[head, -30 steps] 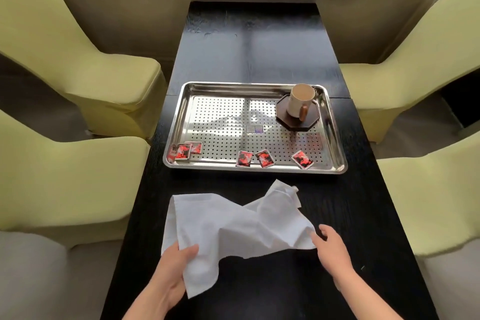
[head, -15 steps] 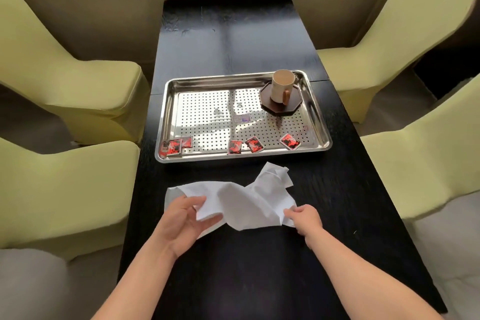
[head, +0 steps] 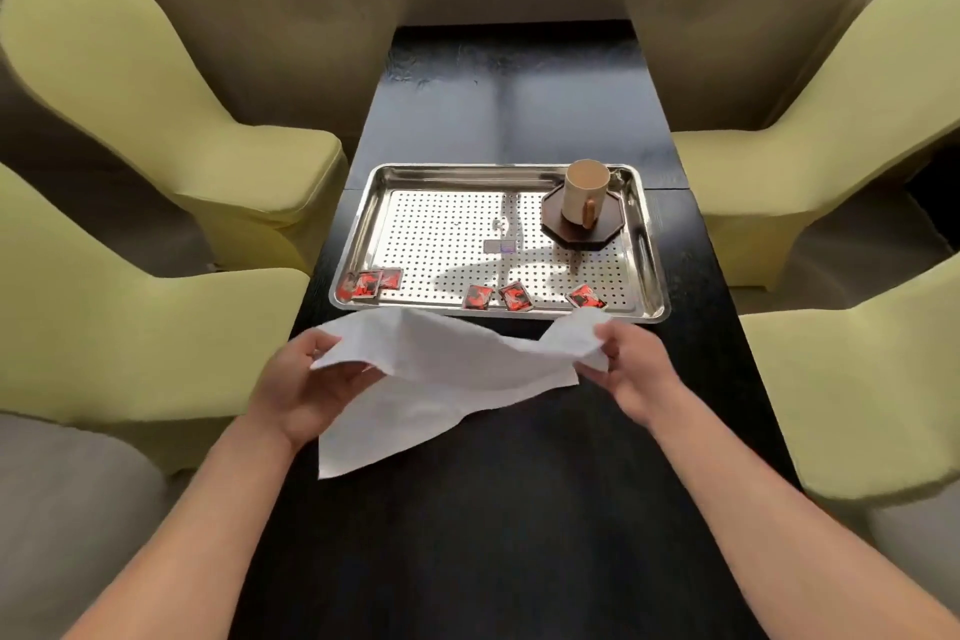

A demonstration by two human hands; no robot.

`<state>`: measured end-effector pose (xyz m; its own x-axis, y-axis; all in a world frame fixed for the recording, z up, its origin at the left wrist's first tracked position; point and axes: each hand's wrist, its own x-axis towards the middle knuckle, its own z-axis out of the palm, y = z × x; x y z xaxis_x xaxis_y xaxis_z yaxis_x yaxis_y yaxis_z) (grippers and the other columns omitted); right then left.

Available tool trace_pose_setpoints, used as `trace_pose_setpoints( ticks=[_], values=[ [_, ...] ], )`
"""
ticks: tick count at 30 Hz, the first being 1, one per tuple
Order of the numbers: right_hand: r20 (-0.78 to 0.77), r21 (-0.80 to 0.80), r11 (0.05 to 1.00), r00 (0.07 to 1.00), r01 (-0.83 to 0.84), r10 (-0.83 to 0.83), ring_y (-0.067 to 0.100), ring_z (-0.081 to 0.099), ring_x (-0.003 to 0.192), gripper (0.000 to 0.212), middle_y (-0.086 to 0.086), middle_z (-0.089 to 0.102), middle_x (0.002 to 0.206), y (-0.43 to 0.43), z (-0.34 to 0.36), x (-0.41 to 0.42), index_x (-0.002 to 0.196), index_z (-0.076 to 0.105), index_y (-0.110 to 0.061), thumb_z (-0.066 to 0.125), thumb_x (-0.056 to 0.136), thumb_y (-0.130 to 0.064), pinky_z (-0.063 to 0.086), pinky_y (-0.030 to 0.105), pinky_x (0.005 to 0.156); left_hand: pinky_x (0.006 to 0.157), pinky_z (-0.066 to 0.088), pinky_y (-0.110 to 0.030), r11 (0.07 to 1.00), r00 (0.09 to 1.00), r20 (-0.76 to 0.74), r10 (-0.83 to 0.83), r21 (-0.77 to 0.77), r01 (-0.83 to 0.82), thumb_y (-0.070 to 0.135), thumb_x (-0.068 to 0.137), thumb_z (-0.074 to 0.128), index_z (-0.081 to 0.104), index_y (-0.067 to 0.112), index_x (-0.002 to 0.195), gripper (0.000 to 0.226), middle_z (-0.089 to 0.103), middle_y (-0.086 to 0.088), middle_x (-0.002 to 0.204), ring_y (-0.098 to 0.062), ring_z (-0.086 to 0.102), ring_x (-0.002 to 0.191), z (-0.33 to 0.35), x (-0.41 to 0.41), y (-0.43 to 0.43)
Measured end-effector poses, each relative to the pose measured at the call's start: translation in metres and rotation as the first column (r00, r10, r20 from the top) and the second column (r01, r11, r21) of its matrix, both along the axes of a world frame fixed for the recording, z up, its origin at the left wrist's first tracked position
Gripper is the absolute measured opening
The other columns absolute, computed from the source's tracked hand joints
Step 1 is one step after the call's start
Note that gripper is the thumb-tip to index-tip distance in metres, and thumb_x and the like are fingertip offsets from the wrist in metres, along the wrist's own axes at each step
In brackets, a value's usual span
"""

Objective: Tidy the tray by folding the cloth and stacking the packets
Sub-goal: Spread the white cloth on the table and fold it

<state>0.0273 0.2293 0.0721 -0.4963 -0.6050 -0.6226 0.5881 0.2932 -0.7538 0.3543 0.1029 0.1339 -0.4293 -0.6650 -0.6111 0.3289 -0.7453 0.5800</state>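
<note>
A white cloth point(head: 441, 374) hangs stretched between my hands above the black table point(head: 509, 535), just in front of the tray. My left hand point(head: 306, 385) pinches its left corner and my right hand point(head: 631, 369) pinches its right corner. One loose corner droops down to the tabletop. The perforated steel tray point(head: 363, 224) holds several red-and-black packets along its near edge: a small cluster at the left point(head: 370, 282), two near the middle point(head: 496, 296) and one at the right point(head: 586, 297).
A beige mug point(head: 584, 192) stands on a dark octagonal coaster point(head: 602, 237) in the tray's far right corner. Yellow-green covered chairs point(head: 171, 130) flank the table on both sides. A windowsill and wall close the far end.
Both hands lifted the cloth off the table and drew it apart, spreading it toward the tray. The packets and the mug have not moved.
</note>
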Motion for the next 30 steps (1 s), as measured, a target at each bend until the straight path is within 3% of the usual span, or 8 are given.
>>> trace_pose_setpoints(
  ticks=[3, 7, 10, 13, 20, 23, 26, 30],
  values=[
    [-0.17, -0.207, 0.976, 0.985, -0.073, 0.037, 0.029, 0.064, 0.094, 0.013, 0.017, 0.064, 0.102, -0.011, 0.08, -0.024, 0.102, 0.061, -0.002, 0.058, 0.091, -0.006, 0.06, 0.038, 0.067, 0.08, 0.062, -0.044, 0.992, 0.994, -0.094, 0.063, -0.1, -0.072, 0.001, 0.09, 0.033, 0.052, -0.01, 0.126, 0.042, 0.07, -0.024, 0.113, -0.031, 0.072, 0.099, 0.035, -0.008, -0.018],
    [-0.287, -0.449, 0.889, 0.957, -0.091, -0.047, 0.024, 0.056, 0.079, 0.008, 0.011, 0.056, 0.083, 0.0, 0.159, -0.032, 0.087, 0.06, -0.012, 0.065, 0.089, -0.006, 0.055, 0.037, 0.065, 0.076, 0.062, -0.034, 0.948, 0.959, -0.271, 0.083, -0.275, -0.16, -0.002, 0.1, 0.029, 0.07, -0.008, 0.095, 0.041, 0.075, -0.02, 0.098, -0.025, 0.074, 0.097, 0.08, -0.007, -0.022],
    [-0.325, -0.494, 0.866, 0.94, -0.072, -0.107, 0.02, 0.061, 0.077, 0.008, 0.009, 0.058, 0.086, 0.029, 0.174, -0.022, 0.092, 0.063, -0.013, 0.069, 0.088, -0.012, 0.057, 0.032, 0.062, 0.077, 0.06, -0.028, 0.931, 0.956, -0.293, -0.031, -0.356, -0.079, 0.003, 0.084, 0.06, 0.075, 0.001, 0.098, 0.021, 0.075, -0.015, 0.105, -0.021, 0.073, 0.1, 0.087, 0.014, -0.004],
    [-0.355, -0.348, 0.938, 0.924, 0.009, -0.141, 0.017, 0.07, 0.077, 0.012, 0.01, 0.07, 0.091, 0.068, 0.139, -0.002, 0.097, 0.068, -0.012, 0.072, 0.086, -0.014, 0.059, 0.031, 0.06, 0.069, 0.062, -0.031, 0.967, 0.975, -0.189, -0.115, -0.246, 0.066, 0.012, 0.059, 0.084, 0.078, 0.005, 0.105, 0.047, 0.076, -0.012, 0.108, -0.022, 0.075, 0.094, 0.058, 0.039, 0.024],
    [-0.268, 0.255, 0.957, 0.961, 0.138, -0.067, 0.027, 0.069, 0.074, 0.018, 0.017, 0.069, 0.091, 0.16, -0.015, 0.058, 0.098, 0.065, -0.004, 0.075, 0.087, -0.014, 0.056, 0.034, 0.051, 0.07, 0.06, -0.043, 0.979, 0.946, 0.274, -0.173, 0.15, 0.135, 0.0, 0.087, 0.052, 0.063, 0.003, 0.127, 0.041, 0.069, -0.022, 0.121, -0.036, 0.072, 0.098, -0.051, 0.073, 0.079],
    [-0.273, 0.309, 0.939, 0.96, 0.152, -0.065, 0.022, 0.066, 0.074, 0.021, 0.015, 0.07, 0.088, 0.186, -0.042, 0.063, 0.101, 0.063, -0.006, 0.077, 0.085, -0.01, 0.054, 0.03, 0.047, 0.064, 0.06, -0.044, 0.974, 0.882, 0.423, -0.208, 0.173, 0.147, -0.003, 0.093, 0.048, 0.056, 0.014, 0.135, 0.046, 0.071, -0.017, 0.118, -0.037, 0.071, 0.096, -0.076, 0.082, 0.093],
    [-0.292, 0.304, 0.942, 0.955, 0.145, -0.053, 0.022, 0.067, 0.071, 0.024, 0.014, 0.07, 0.077, 0.207, -0.05, 0.062, 0.102, 0.065, -0.013, 0.076, 0.084, -0.002, 0.054, 0.031, 0.047, 0.057, 0.057, -0.041, 0.982, 0.839, 0.513, -0.181, 0.143, 0.124, -0.003, 0.096, 0.049, 0.054, 0.045, 0.13, 0.059, 0.074, -0.019, 0.105, -0.033, 0.069, 0.074, -0.088, 0.096, 0.102],
    [-0.263, 0.307, 0.948, 0.965, 0.082, 0.002, 0.027, 0.065, 0.082, 0.009, 0.02, 0.069, 0.09, 0.225, -0.053, 0.061, 0.091, 0.074, -0.007, 0.073, 0.086, 0.0, 0.055, 0.032, 0.049, 0.046, 0.053, -0.035, 0.962, 0.791, 0.549, -0.27, 0.177, 0.206, 0.001, 0.1, 0.048, 0.071, 0.02, 0.115, 0.034, 0.072, -0.028, 0.094, -0.033, 0.066, 0.058, -0.089, 0.109, 0.108]
  ],
)
